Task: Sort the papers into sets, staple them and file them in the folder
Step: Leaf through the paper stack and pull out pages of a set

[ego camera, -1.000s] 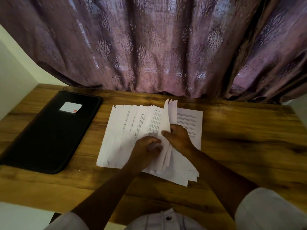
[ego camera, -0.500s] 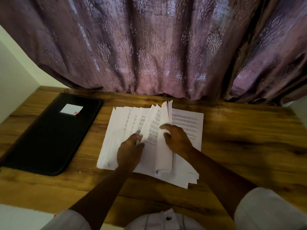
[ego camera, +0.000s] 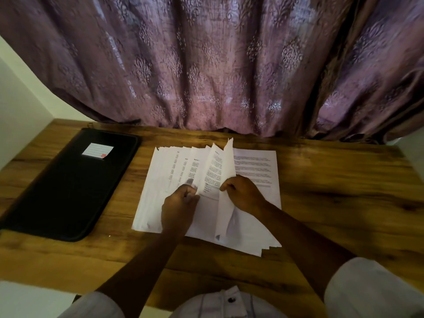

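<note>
Wooden desk (ego camera: 332, 191), right of the black folder (ego camera: 68, 187): left hand (ego camera: 177, 210) and right hand (ego camera: 243, 193) each pinch sheets of the fanned papers (ego camera: 252, 166).

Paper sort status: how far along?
Done: little; papers lie fanned across the table, with no separate sets. In hand: left hand and right hand pinch raised sheets mid-stack. Left: sets, stapling, filing; the black folder lies shut beside them.

Left grip (ego camera: 177, 208) and right grip (ego camera: 243, 193) pinch raised sheets of fanned white printed papers (ego camera: 254, 166); black zipped folder (ego camera: 68, 187) lies left of them, on wooden desk (ego camera: 332, 203).
</note>
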